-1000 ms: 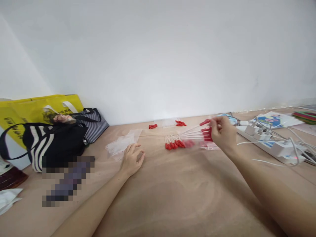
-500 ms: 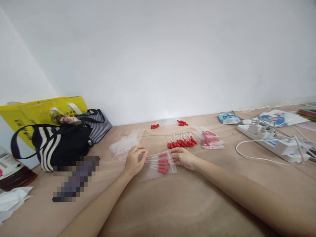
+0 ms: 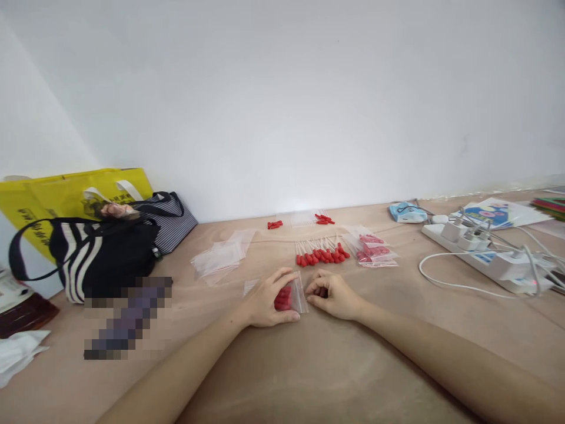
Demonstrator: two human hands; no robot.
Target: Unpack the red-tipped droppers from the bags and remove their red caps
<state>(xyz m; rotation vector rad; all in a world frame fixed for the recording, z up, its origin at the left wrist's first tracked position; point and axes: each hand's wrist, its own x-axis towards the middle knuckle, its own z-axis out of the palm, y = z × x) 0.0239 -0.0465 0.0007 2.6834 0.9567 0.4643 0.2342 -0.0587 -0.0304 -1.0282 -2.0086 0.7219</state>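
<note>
My left hand (image 3: 268, 300) lies over a clear zip bag (image 3: 301, 299), its thumb and fingers spread to either side of the red-tipped sticks (image 3: 283, 299) inside. The hand covers much of the bag. At the bag's right, zip-strip end is my right hand (image 3: 334, 295), fingers curled and thumb brought towards them. Whether the bag's edge is between those fingertips I cannot make out. Just beyond the hands, a row of loose red-tipped white sticks (image 3: 321, 254) lies on the table. Filled zip bags (image 3: 375, 253) are stacked to its right, and flat clear bags (image 3: 220, 258) lie to the left.
Near the wall are small red pieces (image 3: 275, 225) and another group of red-tipped sticks (image 3: 325, 219). A power strip (image 3: 481, 259) with cables and a blue mask (image 3: 406, 212) occupy the right side. A black bag (image 3: 106, 259) and a yellow bag (image 3: 66, 194) stand left.
My left hand has moved right, from the sticks' white ends onto the bag over the red tips. My right hand has shifted slightly down, and its fingers are more curled.
</note>
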